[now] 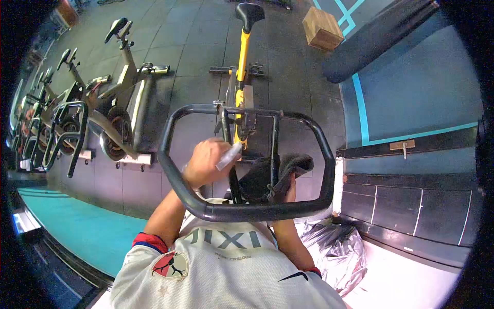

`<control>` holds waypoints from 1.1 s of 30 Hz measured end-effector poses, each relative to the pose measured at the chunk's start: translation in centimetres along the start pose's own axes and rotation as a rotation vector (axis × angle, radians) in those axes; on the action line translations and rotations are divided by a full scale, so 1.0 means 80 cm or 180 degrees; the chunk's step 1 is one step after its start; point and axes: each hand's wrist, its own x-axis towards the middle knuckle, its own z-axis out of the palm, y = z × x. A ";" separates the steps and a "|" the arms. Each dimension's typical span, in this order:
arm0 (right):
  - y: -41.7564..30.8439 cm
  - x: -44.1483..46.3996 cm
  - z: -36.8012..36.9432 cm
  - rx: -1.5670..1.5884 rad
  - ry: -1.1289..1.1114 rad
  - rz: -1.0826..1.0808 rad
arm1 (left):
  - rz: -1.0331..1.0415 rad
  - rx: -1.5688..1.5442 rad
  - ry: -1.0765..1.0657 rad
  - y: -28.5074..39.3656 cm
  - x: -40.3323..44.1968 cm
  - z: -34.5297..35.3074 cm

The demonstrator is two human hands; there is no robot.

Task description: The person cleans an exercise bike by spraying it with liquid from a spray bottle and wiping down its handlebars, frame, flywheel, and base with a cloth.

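My left hand (207,164) is closed around a small, translucent whitish object (229,156), inside the loop of the black handlebar (247,212). Its exact kind is unclear. On the other side, my right hand (291,188) grips a dark cloth (260,180), which bunches around one of the inner bars; most of the fingers are hidden behind it. The handlebar belongs to an exercise bike with a yellow frame (243,54) and a black saddle (250,15).
Several other exercise bikes (122,85) stand in a row on the left. At the right are a wooden box (322,28), a black padded roll (378,41) and a wall with turquoise stripes. A silvery plastic bag (337,252) lies at lower right, and a turquoise strip (87,216) runs along the lower left.
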 end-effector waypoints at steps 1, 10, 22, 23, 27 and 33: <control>0.000 0.003 -0.003 0.0023 -0.0062 0.0090 | -0.0102 0.0044 0.0116 -0.005 -0.001 -0.002; -0.003 0.019 0.005 -0.0086 -0.0239 0.0181 | -0.0605 -0.0273 0.0088 -0.037 -0.081 0.009; -0.030 0.225 0.058 -0.1877 -0.0573 0.0172 | -0.1599 -0.1182 -0.0095 -0.092 -0.239 0.053; -0.020 0.230 0.037 -0.2517 -0.0712 -0.0616 | -0.1668 -0.1249 -0.0030 -0.090 -0.244 0.049; -0.015 0.075 -0.009 -0.2938 -0.0692 -0.0370 | -0.1437 -0.0970 0.0379 -0.036 -0.226 -0.005; -0.030 0.093 0.023 -0.3068 -0.0685 -0.0220 | -0.1575 -0.0476 0.0381 -0.037 -0.251 -0.017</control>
